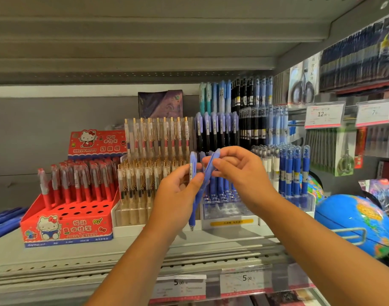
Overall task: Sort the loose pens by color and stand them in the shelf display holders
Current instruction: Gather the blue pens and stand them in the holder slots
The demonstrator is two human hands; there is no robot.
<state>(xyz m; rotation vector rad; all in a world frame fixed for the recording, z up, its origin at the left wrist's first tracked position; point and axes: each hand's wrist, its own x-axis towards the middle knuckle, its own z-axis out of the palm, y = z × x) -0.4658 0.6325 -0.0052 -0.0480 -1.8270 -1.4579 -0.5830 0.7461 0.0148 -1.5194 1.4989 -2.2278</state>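
Observation:
My left hand (178, 195) grips a small bunch of blue pens (192, 219), tips pointing down, in front of the shelf. My right hand (237, 168) pinches the top end of one blue pen (212, 164) from that bunch, tilted to the right. Right behind my hands stands a clear display holder (229, 214) with blue pens in its rear holes and open holes at the front. A red Hello Kitty holder (67, 226) with red pens stands at the left, a holder of clear gold-clip pens (134, 215) beside it.
Loose blue pens (4, 219) lie on the shelf at far left. Tiered racks of blue and black pens (244, 120) rise behind. A clear holder with capped blue pens (295, 173) stands right, next to a blue globe (354, 224). Price tags (246, 281) line the shelf edge.

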